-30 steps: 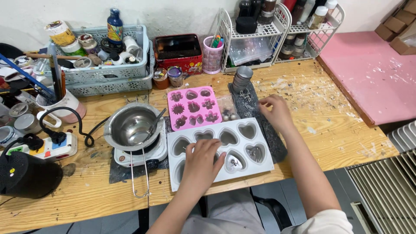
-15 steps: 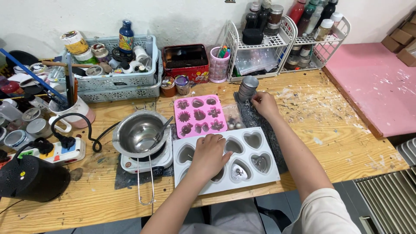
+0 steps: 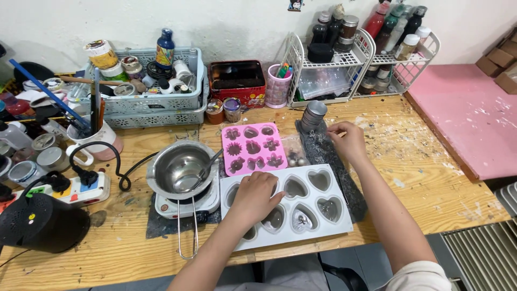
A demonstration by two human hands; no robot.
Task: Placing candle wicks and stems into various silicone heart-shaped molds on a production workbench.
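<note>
My left hand (image 3: 257,197) rests palm down on a white mould tray (image 3: 334,225) with heart-shaped cavities, fingers curled over its left cavities. My right hand (image 3: 349,141) lies further back on a dark grey mat (image 3: 328,153), fingertips pinched together near a stack of small metal cups (image 3: 313,116); whether they hold anything is not visible. A pink silicone mould (image 3: 254,149) with flower shapes lies just behind the white tray.
A steel melting pot (image 3: 180,170) with a spoon sits on a small hot plate at left. A power strip (image 3: 70,186), a mug of tools (image 3: 94,139), a grey basket (image 3: 145,102) of jars, a red tin (image 3: 237,81), wire racks (image 3: 344,64) of bottles and a pink board (image 3: 463,118) surround the wooden table.
My right hand has slid a little right, away from the metal cups. The left hand stays on the white tray. The view has shifted slightly.
</note>
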